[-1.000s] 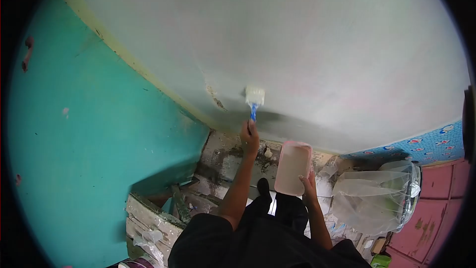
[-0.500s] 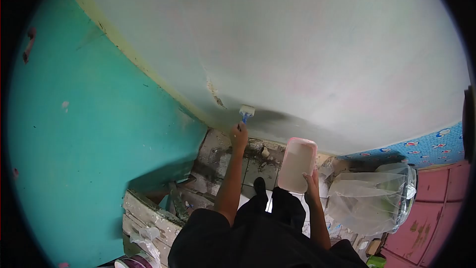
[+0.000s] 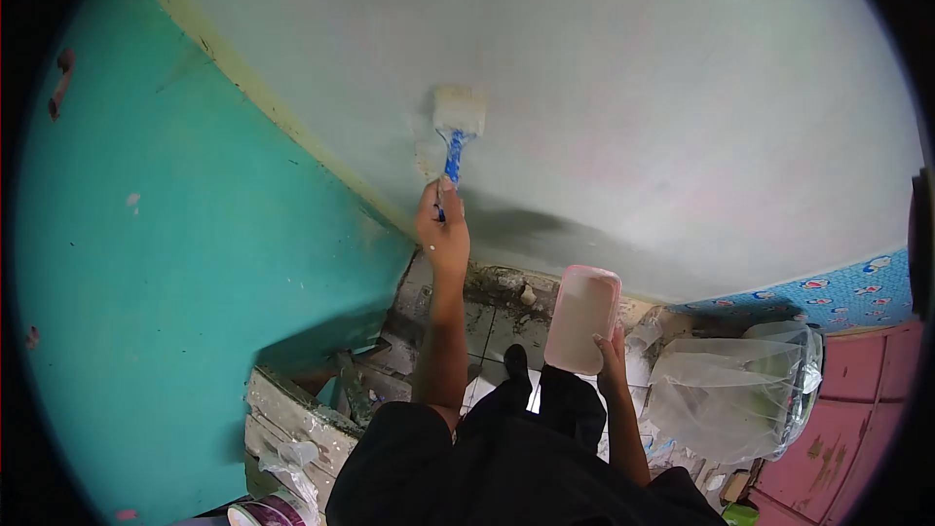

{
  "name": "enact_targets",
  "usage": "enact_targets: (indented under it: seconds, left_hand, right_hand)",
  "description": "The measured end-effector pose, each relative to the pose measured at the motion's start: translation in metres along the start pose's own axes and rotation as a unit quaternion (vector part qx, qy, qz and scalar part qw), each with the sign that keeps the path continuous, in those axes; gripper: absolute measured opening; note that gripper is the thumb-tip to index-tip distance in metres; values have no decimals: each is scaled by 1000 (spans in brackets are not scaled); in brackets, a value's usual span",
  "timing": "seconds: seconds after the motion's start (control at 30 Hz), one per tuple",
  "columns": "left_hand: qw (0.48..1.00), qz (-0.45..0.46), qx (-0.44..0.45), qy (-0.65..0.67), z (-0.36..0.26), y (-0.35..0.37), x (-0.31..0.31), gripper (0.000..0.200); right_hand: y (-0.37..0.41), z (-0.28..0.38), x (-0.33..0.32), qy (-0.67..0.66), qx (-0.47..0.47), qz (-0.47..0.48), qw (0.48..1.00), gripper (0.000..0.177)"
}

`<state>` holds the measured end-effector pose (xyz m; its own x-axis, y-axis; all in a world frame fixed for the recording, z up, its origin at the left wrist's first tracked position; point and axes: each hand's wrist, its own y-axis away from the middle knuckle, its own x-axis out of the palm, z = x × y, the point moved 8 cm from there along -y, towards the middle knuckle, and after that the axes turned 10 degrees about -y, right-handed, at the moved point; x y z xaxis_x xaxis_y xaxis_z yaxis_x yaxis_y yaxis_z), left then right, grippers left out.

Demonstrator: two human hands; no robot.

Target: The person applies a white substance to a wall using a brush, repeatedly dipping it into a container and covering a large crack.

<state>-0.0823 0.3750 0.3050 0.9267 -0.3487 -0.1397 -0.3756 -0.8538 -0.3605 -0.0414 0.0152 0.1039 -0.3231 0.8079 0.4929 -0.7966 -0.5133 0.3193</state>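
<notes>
My left hand (image 3: 448, 234) is closed around the blue handle of a wide paintbrush (image 3: 459, 115). The pale bristles point upward and lie against the white wall (image 3: 623, 107), over the top of a cracked, flaking patch (image 3: 423, 158). Lower and to the right, my right hand (image 3: 612, 365) grips the near right edge of a pink-rimmed rectangular tub (image 3: 617, 294), thumb over the rim. Inside the tub is a whitish surface that looks like paint. The fingers beneath the tub are hidden.
A teal wall (image 3: 195, 263) meets the white one at a yellowish strip on the left. Below stands a worn wooden piece (image 3: 292, 419) with a bucket (image 3: 273, 511) beside it. Plastic sheeting (image 3: 726, 394) covers a container at right, near a pink cabinet (image 3: 838, 419).
My left hand has carried the paintbrush up the white wall and slightly left, from below the cracked patch to its top. My right hand and the tub have barely shifted.
</notes>
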Motion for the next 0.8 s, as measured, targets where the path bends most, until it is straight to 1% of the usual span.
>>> enact_targets:
  seconds: [0.1, 0.17, 0.23, 0.3, 0.33, 0.37, 0.43, 0.47, 0.57, 0.63, 0.67, 0.7, 0.8]
  left_hand:
    - [998, 24, 5, -65, 94, 24, 18, 30]
    - [992, 24, 36, -122, 163, 51, 25, 32]
    - [977, 25, 13, -210, 221, 78, 27, 35]
    - [968, 32, -54, -241, 273, 104, 24, 37]
    - [962, 35, -88, -258, 296, 115, 22, 38]
    - [952, 42, -91, -290, 317, 123, 21, 37]
    - [930, 54, -95, -352, 329, 124, 19, 36]
    - [937, 50, -94, -332, 334, 123, 18, 36]
    - [953, 49, -100, -283, 257, 82, 16, 35]
    - [954, 66, -119, -268, 203, 52, 12, 35]
    - [959, 50, -109, -258, 170, 38, 6, 36]
    - [963, 34, -99, -247, 136, 26, 1, 37]
    - [991, -12, -72, -110, 48, 6, -21, 39]
  right_hand:
    - [1, -3, -5, 5, 7, -4, 1000, 67]
    - [4, 5, 0, 13, -5, -3, 1000, 67]
    - [7, 12, 2, 18, -6, -5, 1000, 67]
    - [7, 13, 2, 18, 3, -5, 1000, 67]
    - [8, 13, 0, 16, 13, -6, 1000, 67]
    - [8, 12, -1, 14, 22, -6, 1000, 66]
    - [7, 11, -5, 11, 19, -10, 1000, 66]
    - [6, 10, -8, 10, 16, -12, 1000, 65]
    - [0, 10, -12, 36, -37, -4, 999, 63]
    - [1, 11, -2, 15, -6, 4, 1000, 62]
    - [1, 12, 1, 7, 9, 9, 1000, 62]
    - [-1, 11, 1, 11, 1, 9, 1000, 62]
    - [-6, 5, 5, 15, -7, 15, 1000, 62]
